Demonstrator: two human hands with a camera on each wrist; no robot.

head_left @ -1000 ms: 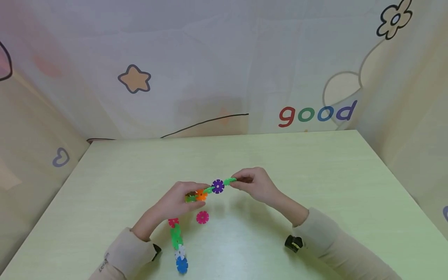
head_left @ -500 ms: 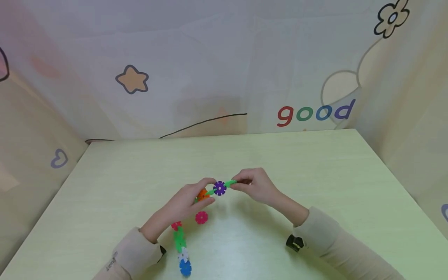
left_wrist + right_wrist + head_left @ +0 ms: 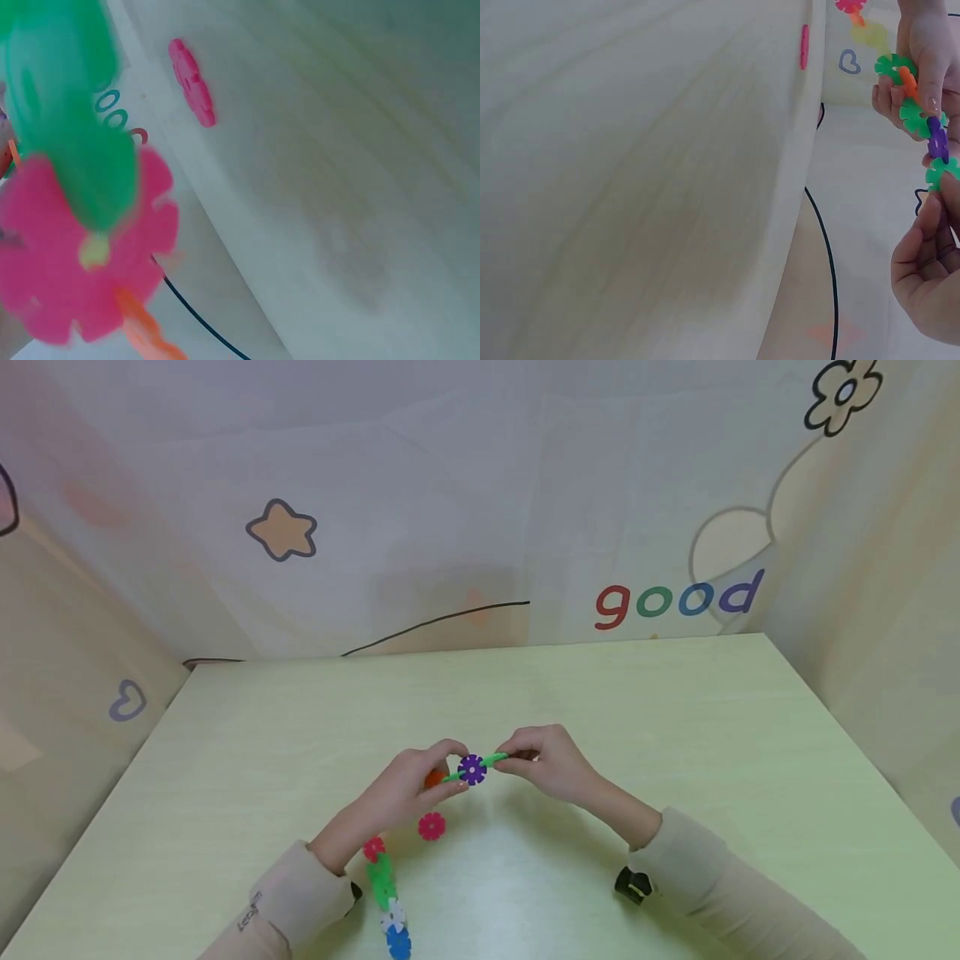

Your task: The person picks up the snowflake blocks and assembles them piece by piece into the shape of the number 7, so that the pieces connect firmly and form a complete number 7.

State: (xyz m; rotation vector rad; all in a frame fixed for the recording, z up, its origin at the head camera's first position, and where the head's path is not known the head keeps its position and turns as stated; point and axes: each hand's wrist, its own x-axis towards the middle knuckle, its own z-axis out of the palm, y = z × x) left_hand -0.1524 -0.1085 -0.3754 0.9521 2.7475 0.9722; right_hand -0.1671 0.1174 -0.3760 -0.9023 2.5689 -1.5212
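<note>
A chain of slotted snowflake discs hangs between the two hands. My left hand (image 3: 405,789) pinches the purple disc (image 3: 472,770), its thumb below and index finger above; an orange disc (image 3: 434,778) shows inside its grasp. At the chain's end, my right hand (image 3: 551,764) pinches a green disc (image 3: 491,760) between thumb and fingers. The chain's other end trails below the left wrist, with a red-pink disc (image 3: 374,849), green discs (image 3: 382,881), a white disc (image 3: 393,916) and a blue disc (image 3: 400,942). Close and blurred in the left wrist view is a pink disc (image 3: 45,255).
One loose pink disc (image 3: 432,827) lies on the pale table (image 3: 600,693), just in front of the left hand. A printed curtain (image 3: 450,485) encloses the table's back and sides. Black wrist bands (image 3: 632,885) show under the sleeves.
My left hand has slid rightward along the chain, from around the orange disc to the purple one. The right hand keeps its pinch and has dropped slightly. The trailing end has shifted slightly right and down.
</note>
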